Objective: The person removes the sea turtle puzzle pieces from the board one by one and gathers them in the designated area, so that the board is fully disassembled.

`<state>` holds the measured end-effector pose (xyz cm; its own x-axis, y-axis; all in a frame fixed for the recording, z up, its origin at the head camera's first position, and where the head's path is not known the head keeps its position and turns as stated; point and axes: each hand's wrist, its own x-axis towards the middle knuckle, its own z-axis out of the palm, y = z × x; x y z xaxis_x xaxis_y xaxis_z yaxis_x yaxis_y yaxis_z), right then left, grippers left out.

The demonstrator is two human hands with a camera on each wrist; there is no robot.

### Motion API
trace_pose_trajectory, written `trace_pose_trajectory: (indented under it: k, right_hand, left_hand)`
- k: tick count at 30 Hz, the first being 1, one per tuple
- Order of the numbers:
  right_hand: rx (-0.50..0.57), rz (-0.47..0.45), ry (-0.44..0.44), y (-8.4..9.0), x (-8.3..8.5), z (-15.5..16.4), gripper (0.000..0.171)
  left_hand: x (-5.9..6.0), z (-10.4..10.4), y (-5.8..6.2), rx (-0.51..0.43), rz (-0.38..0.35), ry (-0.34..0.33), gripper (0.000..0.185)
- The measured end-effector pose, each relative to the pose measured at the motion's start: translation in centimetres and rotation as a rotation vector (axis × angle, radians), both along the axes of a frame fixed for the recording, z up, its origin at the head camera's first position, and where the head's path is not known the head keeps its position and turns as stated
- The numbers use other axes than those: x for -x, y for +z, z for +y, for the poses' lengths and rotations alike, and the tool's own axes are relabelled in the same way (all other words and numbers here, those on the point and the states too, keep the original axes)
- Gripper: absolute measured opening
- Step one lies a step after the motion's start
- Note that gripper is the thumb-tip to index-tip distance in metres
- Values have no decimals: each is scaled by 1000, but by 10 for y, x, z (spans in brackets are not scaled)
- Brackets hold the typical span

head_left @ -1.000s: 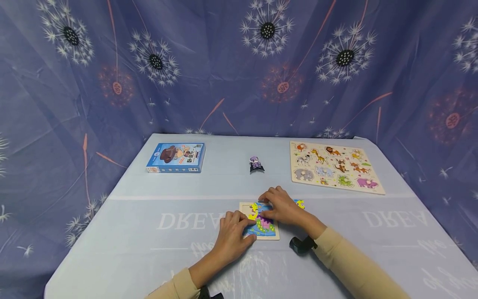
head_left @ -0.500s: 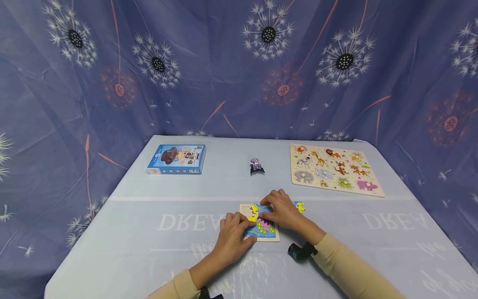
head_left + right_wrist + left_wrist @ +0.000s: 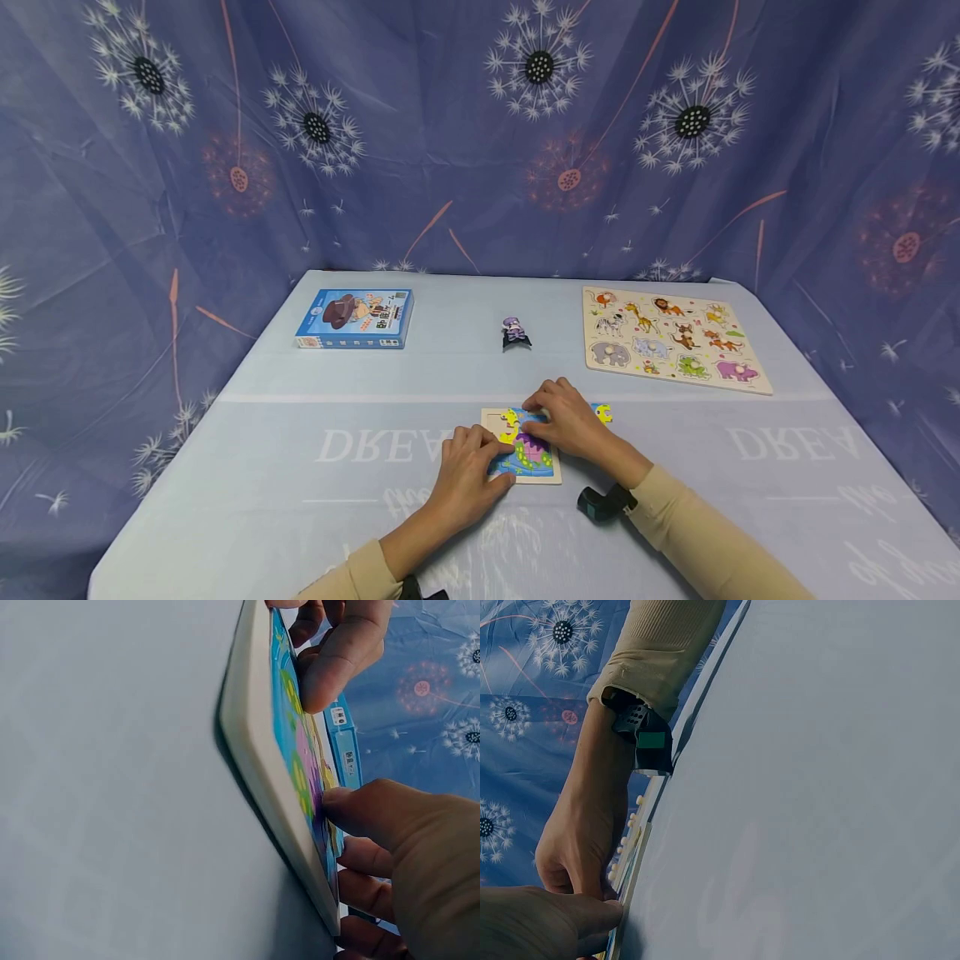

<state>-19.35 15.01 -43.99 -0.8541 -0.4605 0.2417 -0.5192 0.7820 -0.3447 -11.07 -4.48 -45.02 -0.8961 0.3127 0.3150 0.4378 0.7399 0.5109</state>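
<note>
A small wooden jigsaw puzzle board (image 3: 538,481) lies at the middle of the table, with a light rim and a blue, yellow, pink and green picture. My left hand (image 3: 467,468) holds its left side, the index finger over the picture and the thumb at the front edge. From the right, my right hand (image 3: 576,423) has thumb and fingers around a blue puzzle piece (image 3: 531,418) at the board's upper part; the fingers partly cover it. The right wrist view shows the thumb (image 3: 360,810) touching the picture. A bare wooden patch (image 3: 492,419) shows at the upper left.
A loose blue-and-yellow puzzle piece (image 3: 603,412) lies just beyond the right hand. Farther back are a blue box (image 3: 356,318), a small purple-and-black figure (image 3: 513,332) and a wooden animal peg puzzle (image 3: 675,337). A patterned curtain (image 3: 450,142) hangs behind the table.
My right hand has shifted very slightly over the board, its fingers still at the upper part. The left hand stays in place. The view has tilted slightly.
</note>
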Motion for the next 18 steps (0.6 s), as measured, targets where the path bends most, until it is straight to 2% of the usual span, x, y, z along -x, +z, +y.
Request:
trace_pose_trajectory:
  k: [10, 18]
  right_hand:
    - [-86, 25, 17, 2, 3, -1, 31]
    - [-108, 40, 31, 4, 3, -2, 29]
  left_hand:
    - [0, 0, 0, 6, -9, 4, 31]
    - [0, 0, 0, 10, -3, 6, 32]
